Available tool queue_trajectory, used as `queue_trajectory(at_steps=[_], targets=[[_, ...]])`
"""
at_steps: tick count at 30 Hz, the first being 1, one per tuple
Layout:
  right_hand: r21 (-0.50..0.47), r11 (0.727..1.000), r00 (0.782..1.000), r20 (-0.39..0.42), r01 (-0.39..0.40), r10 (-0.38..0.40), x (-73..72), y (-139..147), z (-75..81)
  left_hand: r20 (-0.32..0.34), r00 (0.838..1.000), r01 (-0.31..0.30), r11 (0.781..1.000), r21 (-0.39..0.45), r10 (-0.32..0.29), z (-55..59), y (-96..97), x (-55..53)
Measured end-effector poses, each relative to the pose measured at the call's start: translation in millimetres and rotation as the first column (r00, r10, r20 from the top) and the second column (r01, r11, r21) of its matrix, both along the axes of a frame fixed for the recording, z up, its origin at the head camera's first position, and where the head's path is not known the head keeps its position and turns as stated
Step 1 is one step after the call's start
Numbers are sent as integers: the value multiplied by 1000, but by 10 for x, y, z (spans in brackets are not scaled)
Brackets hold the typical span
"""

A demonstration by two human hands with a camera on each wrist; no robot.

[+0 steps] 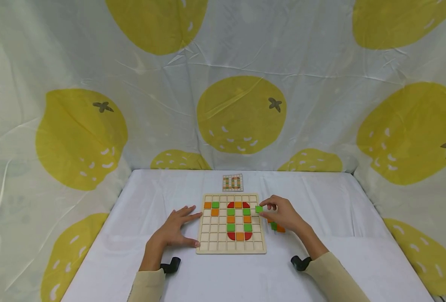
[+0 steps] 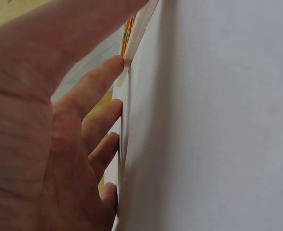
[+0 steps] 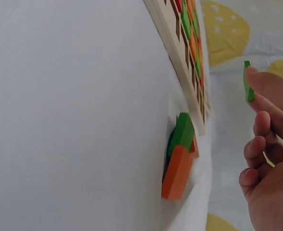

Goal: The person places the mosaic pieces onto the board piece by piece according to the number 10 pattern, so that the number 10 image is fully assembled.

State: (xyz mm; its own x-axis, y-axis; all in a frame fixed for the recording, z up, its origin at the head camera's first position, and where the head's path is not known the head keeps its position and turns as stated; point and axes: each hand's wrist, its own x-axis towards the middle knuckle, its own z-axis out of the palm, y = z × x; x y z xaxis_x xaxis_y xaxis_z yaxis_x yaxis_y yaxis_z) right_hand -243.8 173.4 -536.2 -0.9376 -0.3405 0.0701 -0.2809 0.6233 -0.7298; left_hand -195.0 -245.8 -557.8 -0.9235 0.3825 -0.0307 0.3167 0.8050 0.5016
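Observation:
A wooden grid board [image 1: 231, 251] lies flat on the table between the hands. Green and orange square tiles with rounded red corner tiles form a ring on its right half, and a few more squares sit at its upper left. My right hand [image 1: 285, 214] pinches a green square tile [image 1: 259, 209] between thumb and index finger, over the board's right edge; in the right wrist view this green tile [image 3: 248, 82] is raised above the table. With fingers spread, my left hand [image 1: 176, 228] touches the board's left edge at thumb and index fingertips.
Loose tiles, including a green one [image 3: 182, 132] and an orange one [image 3: 178, 173], lie right of the board, partly beneath my right hand. A small pattern card [image 1: 232, 183] lies behind the board. Lemon-print cloth [image 1: 241, 115] walls the white table on three sides.

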Motion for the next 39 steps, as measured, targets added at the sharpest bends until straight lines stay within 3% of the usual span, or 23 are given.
queue_trajectory(at_steps=[9, 25, 39], targets=[[-66, 996, 997, 45, -52, 55, -28, -444, -69, -3, 1000, 4, 1000, -3, -4, 1, -14, 13], [-46, 985, 986, -16, -169, 168, 22, -1173, -216, -7, 1000, 13, 1000, 4, -13, 22, -23, 29], [37, 991, 991, 18, -132, 132, 61, -1459, -205, -8, 1000, 29, 1000, 9, -29, 13, -21, -8]])
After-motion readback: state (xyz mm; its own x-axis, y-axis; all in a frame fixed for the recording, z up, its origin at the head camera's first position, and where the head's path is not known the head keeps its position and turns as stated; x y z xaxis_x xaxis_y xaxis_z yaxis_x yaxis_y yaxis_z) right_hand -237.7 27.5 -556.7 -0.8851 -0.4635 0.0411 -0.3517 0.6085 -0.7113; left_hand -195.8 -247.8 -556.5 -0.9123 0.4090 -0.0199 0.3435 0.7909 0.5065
